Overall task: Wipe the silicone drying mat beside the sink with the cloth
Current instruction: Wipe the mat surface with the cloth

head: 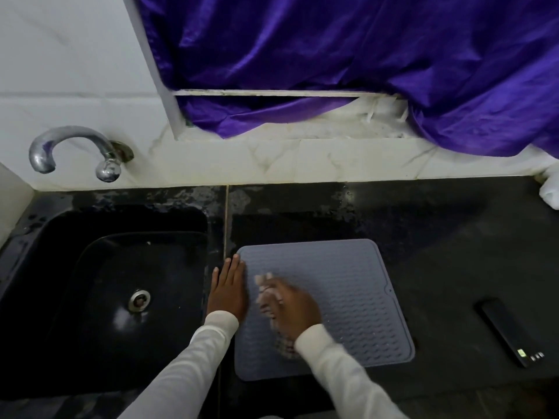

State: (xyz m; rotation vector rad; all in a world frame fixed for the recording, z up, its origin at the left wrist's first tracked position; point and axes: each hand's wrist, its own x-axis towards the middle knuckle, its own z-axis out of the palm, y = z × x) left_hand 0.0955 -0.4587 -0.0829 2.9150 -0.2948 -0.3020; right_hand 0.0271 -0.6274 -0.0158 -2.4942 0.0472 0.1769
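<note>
Grey mat (348,297): left hand (228,293) flat on edge; right hand (292,306) fingers grip cloth (269,293).

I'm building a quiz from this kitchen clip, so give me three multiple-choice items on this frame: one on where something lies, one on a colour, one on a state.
1. Where does the drying mat lie?
A. inside the sink
B. on the counter right of the sink
C. on the window ledge

2. What colour is the curtain?
A. purple
B. green
C. white

3. What is the left hand doing?
A. gripping the tap
B. lifting the phone
C. lying flat at the mat's left edge

Answers:
1 B, the grey mat sits flat on the dark counter, with the sink to its left.
2 A, the cloth draped over the window is plainly purple.
3 C, its fingers are straight, by the mat's edge, while the right hand holds the cloth on the mat.
</note>
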